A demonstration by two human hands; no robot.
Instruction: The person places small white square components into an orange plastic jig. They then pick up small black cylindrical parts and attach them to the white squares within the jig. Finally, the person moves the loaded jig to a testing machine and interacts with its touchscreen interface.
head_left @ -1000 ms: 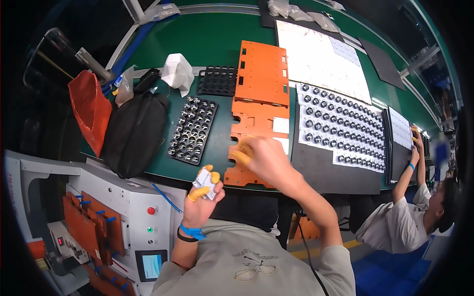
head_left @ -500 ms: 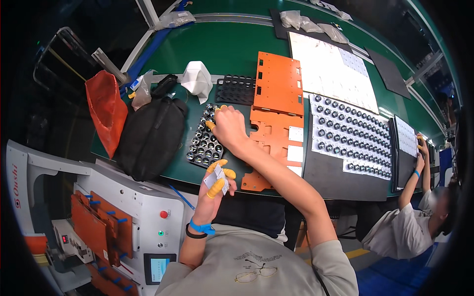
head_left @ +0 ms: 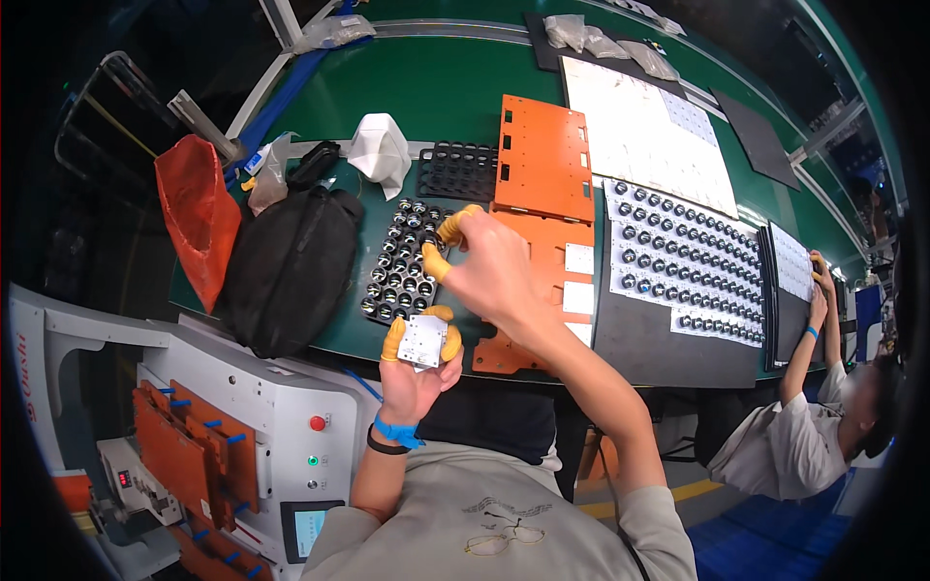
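My left hand (head_left: 415,373), with yellow finger cots, grips a small white square board (head_left: 423,341) by its edges, near the table's front edge. Just beyond it lies a black tray (head_left: 371,308) holding rows of small round black parts with shiny centres. My right hand (head_left: 484,266) is over the tray's right side, thumb and fingers curled toward each other in yellow cots. Something dark shows at the fingertips, but whether it is a part in the grip or one in the tray behind is unclear.
Right of the tray is an orange fixture (head_left: 544,160) with white boards (head_left: 578,295). Farther right, a white panel (head_left: 635,232) bears rows of black round parts. A black bag (head_left: 289,271) and red pouch (head_left: 199,223) sit left. A co-worker (head_left: 794,426) handles panels at far right.
My right hand has drawn back a little to the right and nearer from over the tray. My left hand has turned the white board so that its flat face shows.
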